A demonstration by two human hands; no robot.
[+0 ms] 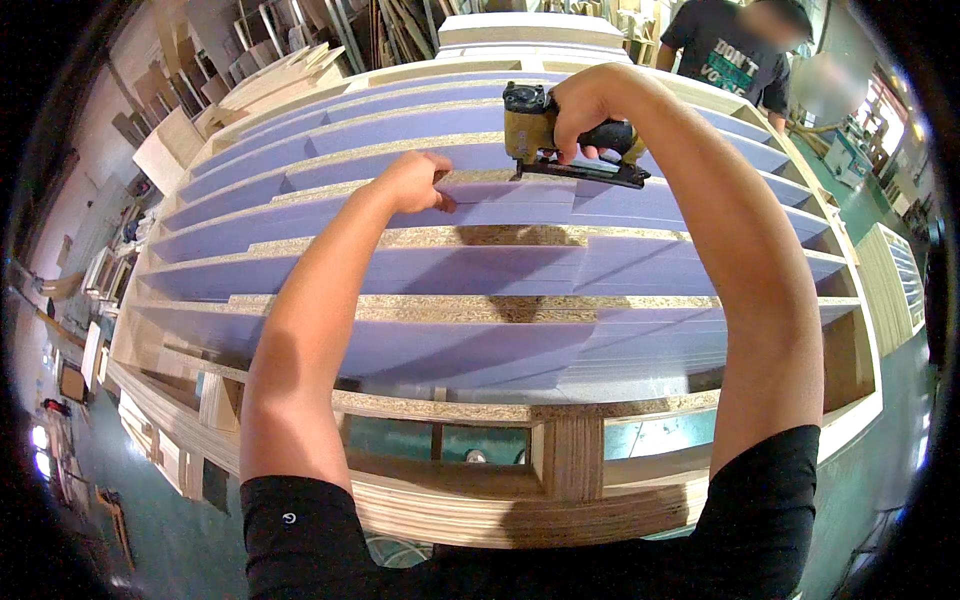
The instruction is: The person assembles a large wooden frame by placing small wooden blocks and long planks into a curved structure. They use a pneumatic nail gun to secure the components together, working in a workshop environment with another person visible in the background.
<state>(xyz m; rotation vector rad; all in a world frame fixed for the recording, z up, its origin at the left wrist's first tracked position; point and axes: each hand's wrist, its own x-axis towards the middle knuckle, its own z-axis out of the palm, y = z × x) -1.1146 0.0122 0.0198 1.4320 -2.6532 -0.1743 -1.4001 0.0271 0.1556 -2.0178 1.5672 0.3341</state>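
Observation:
My right hand is wrapped round the handle of a yellow and black staple gun. The gun's nose points down at the top edge of a chipboard strip, near its middle. To the left, my left hand pinches the same strip at its purple foam facing, fingers curled over the edge. Several such strips with purple faces run side by side across a large wooden frame. Whether the gun's tip touches the wood is hard to tell.
A co-worker in a dark shirt stands beyond the frame's far right corner. Stacked pale boards lie behind the frame, with timber at the far left. A slatted panel leans at the right.

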